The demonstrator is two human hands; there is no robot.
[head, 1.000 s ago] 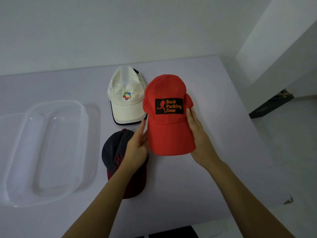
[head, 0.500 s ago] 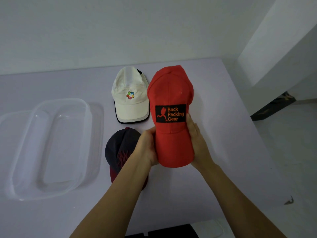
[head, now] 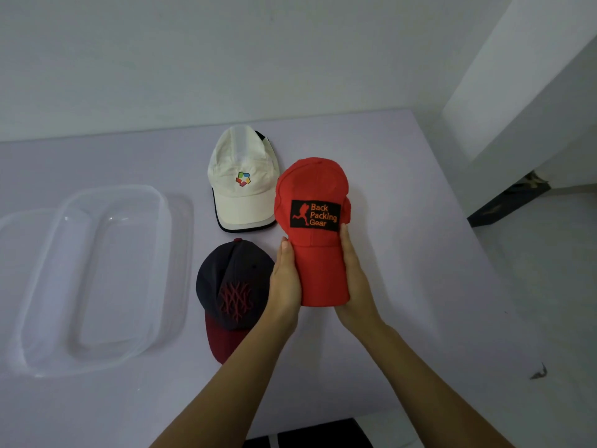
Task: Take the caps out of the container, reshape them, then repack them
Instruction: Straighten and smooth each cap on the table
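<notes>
A red cap point(head: 311, 185) with a black "Back Packing Gear" patch is at the centre of the pale table point(head: 410, 253), its brim toward me. My left hand point(head: 286, 279) presses the brim's left side and my right hand point(head: 355, 282) presses its right side. Both hands have straight fingers and their thumbs are hidden. The brim is narrowed into a curve between them. A white cap point(head: 242, 176) lies just left of the red crown. A dark navy cap point(head: 232, 279) with a maroon brim lies beside my left hand. The clear plastic container point(head: 42, 360) sits at the left with nothing in it.
The table's right edge drops to a pale floor point(head: 533, 286), with a white wall corner point(head: 517, 108) beyond it. A white wall runs behind the table. A dark object point(head: 307, 438) shows below the table's near edge.
The red cap has come down and toward me. My left hand's fingers have straightened along the brim. The brim is squeezed narrower than a second ago.
</notes>
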